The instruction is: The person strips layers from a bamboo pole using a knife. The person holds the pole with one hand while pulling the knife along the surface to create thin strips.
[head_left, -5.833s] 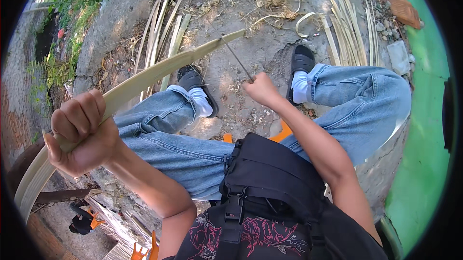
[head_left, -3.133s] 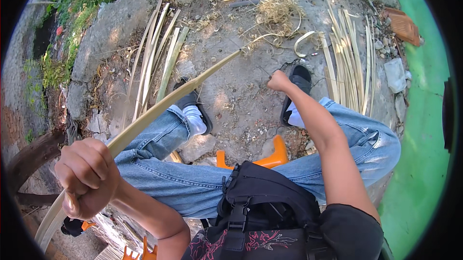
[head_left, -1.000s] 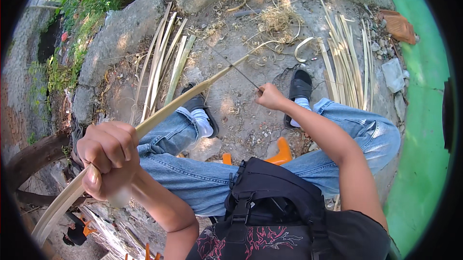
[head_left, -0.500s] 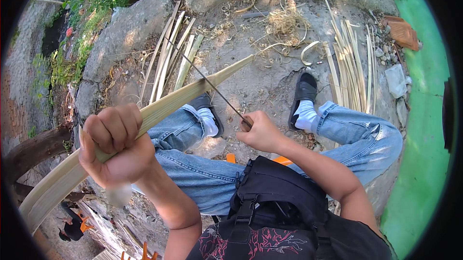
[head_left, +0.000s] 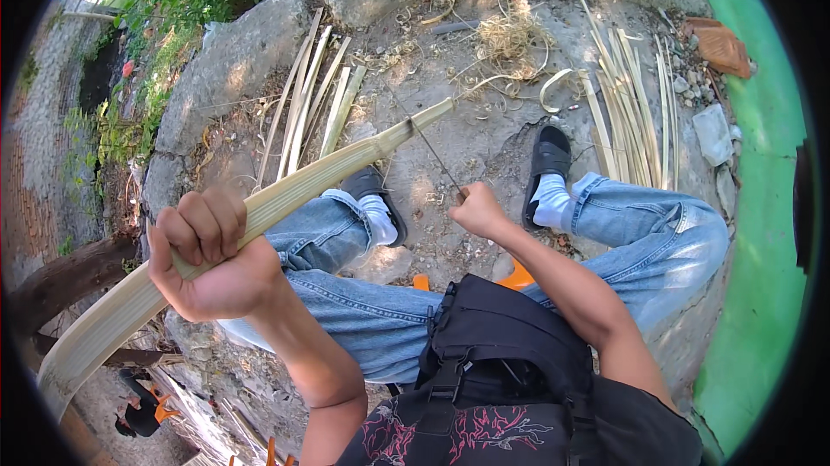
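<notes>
The left hand (head_left: 212,254) is clenched fully around a long pale bamboo strip (head_left: 285,194), which slants up toward the ground's far edge. The strip looks light, springy and splinter-prone; it is best held on its broad faces, clear of the edges. The right hand (head_left: 478,211) is closed on a thin blade (head_left: 424,142) crossing the strip's far end.
</notes>
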A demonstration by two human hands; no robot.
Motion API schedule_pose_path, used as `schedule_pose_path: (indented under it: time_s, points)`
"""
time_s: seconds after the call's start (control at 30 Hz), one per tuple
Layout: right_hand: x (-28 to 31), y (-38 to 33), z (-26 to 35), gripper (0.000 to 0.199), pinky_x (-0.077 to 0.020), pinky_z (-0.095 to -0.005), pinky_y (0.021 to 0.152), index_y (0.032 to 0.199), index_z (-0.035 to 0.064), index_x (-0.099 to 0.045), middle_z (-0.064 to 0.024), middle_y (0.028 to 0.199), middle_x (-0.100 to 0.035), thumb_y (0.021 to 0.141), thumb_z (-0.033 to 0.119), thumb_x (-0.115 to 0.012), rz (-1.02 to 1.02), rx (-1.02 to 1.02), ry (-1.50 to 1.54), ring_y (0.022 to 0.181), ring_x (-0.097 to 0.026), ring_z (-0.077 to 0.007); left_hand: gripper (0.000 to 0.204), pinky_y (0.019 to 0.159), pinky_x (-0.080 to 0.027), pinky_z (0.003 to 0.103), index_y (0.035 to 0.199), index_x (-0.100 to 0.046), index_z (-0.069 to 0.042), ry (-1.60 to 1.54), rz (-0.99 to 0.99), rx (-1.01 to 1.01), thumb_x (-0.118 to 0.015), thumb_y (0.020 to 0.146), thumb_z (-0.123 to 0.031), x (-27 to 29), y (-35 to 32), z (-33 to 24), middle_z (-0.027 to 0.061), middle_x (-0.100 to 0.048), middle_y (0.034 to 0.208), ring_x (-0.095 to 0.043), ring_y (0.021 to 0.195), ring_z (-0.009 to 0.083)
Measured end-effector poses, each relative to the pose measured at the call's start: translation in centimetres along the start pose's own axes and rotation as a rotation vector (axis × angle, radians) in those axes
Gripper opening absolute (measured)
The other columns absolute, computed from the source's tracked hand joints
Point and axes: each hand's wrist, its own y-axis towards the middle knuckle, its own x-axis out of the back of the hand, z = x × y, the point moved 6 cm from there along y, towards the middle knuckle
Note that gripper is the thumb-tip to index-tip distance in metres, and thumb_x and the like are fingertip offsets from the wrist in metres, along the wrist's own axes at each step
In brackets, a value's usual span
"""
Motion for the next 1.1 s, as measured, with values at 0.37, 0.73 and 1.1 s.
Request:
schedule_pose_path:
  time_s: [0.37, 0.73, 1.1]
  points:
    - [-0.4, 3.1, -4.9, 0.021, -0.0356, -0.035, 0.048, 0.056, -0.0005, -0.047, -0.0082, 0.049, -0.046, 0.062, 0.013, -0.062, 0.01, -0.012, -0.013, 0.048, -0.042, -0.0148, 0.036, 0.046, -0.018, 0.025, 0.056, -0.026, -0.016, 0.012, 0.018, 0.026, -0.042, 0.087, -0.021, 0.8, 0.3, -0.2, -0.003, -0.021, 0.049, -0.019, 0.044, 0.0082]
    - [-0.8, 3.2, -3.7, 0.021, -0.0383, -0.0344, 0.048, 0.055, -0.0008, -0.047, -0.0089, 0.049, -0.048, 0.062, 0.013, -0.062, -0.007, -0.001, -0.059, 0.048, -0.047, -0.0168, 0.037, 0.044, -0.016, 0.025, 0.055, -0.026, -0.015, 0.026, -0.063, 0.006, -0.039, 0.089, -0.022, 0.6, 0.1, -0.2, -0.002, -0.023, 0.049, -0.018, 0.044, 0.0083]
    - [0.2, 4.1, -3.2, 0.016, -0.0477, -0.0385, 0.06, 0.065, -0.0041, -0.061, -0.0229, 0.065, -0.06, 0.063, 0.012, -0.059, 0.005, -0.015, -0.243, 0.063, -0.062, -0.0353, 0.037, 0.046, -0.018, 0.026, 0.055, -0.027, -0.016, -0.009, 0.091, 0.05, -0.041, 0.088, -0.023, 1.0, 0.5, -0.2, -0.0031, -0.022, 0.048, -0.019, 0.043, 0.0079]
